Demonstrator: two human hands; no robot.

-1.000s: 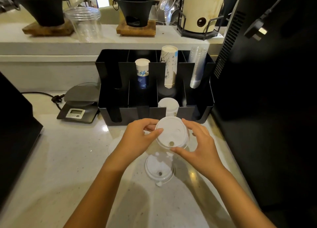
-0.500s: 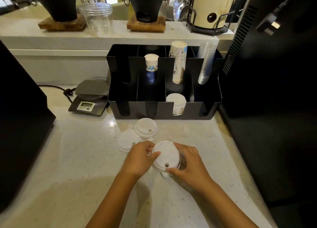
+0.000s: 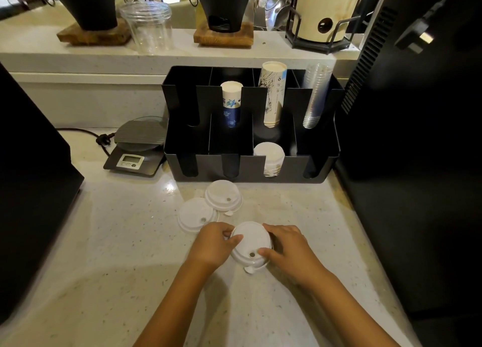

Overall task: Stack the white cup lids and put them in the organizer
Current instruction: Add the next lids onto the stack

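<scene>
- While the black organizer (image 3: 250, 164) stands at the back of the counter (image 3: 117, 255) with one front compartment already holding white lids (image 3: 270, 155), its slots look narrow, so a stack carried there crooked could catch on a divider and spill.
- Both forearms reach forward from the bottom edge, converging on one spot near the middle of the counter, well short of the organizer.
- Left hand (image 3: 212, 245) and right hand (image 3: 288, 246) are closed on the held lid stack (image 3: 251, 242) from opposite sides, the stack resting on or just above the counter; which, I cannot tell.
- Two loose lids lie beyond the hands: the nearer lid (image 3: 195, 215) just beside the left hand, the farther lid (image 3: 223, 195) overlapping it, close to the organizer's front wall.
- If the rims are not seated square, the thin plastic may pop apart when lifted.
- A small tab (image 3: 249, 269) juts from the stack's near edge; misaligned tabs would stop the lids nesting flat.
</scene>
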